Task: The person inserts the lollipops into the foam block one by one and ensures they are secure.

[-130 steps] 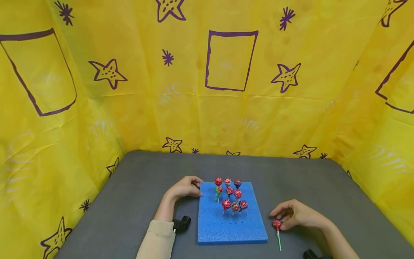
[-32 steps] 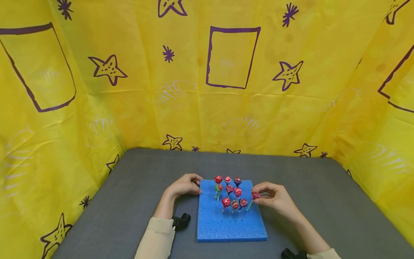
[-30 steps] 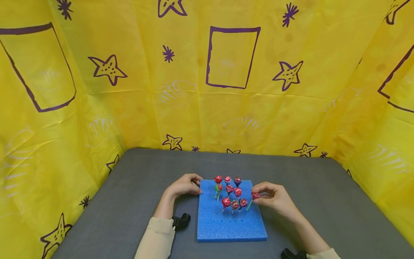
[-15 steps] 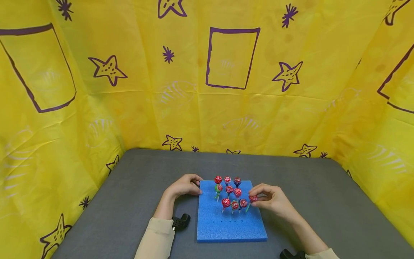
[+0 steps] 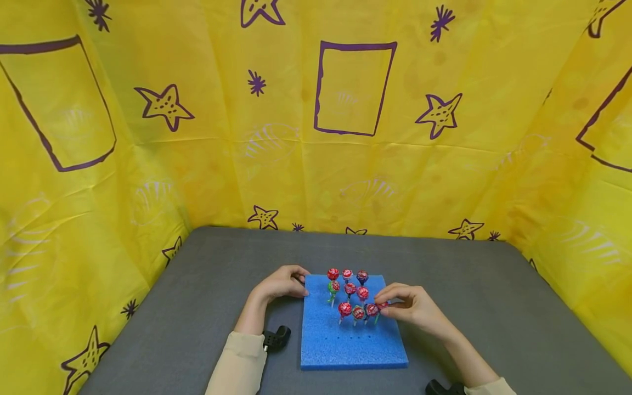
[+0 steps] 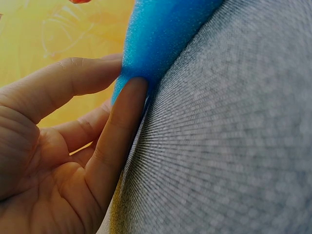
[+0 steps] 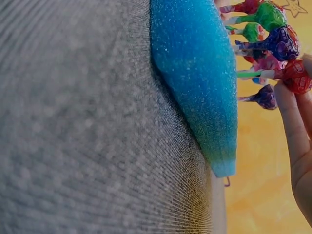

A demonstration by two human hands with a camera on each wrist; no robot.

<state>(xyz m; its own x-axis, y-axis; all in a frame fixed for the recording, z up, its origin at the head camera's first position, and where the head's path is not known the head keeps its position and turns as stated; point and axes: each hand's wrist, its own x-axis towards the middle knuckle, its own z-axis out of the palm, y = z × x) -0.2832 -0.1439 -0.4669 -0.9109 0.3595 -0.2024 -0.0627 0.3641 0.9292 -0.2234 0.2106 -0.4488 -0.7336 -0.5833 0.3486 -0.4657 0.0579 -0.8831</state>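
In the head view a blue foam board [image 5: 353, 354] lies on the table with several wrapped lollipops [image 5: 344, 309] upright in three rows. My right hand [image 5: 417, 310] pinches a red-wrapped lollipop [image 7: 296, 76] by its candy end, at the right end of the front row. Its green stick [image 7: 248, 74] meets the board's top face in the right wrist view; how deep it sits I cannot tell. Near the far left corner, my left hand [image 5: 281, 283] rests its fingertips against the board's edge. The left wrist view shows these fingers [image 6: 129, 105] fairly straight.
Small holes [image 5: 351, 337] form a row across the near part of the board. A dark grey cloth [image 5: 237, 258] covers the table. Yellow curtains [image 5: 212, 181] with purple drawings close in the back and sides. Each wrist wears a black camera mount [image 5: 277, 338].
The right hand has carried the red lollipop from the table at the right to the board. Over the last second it edged left and slightly down. The left hand stays put.
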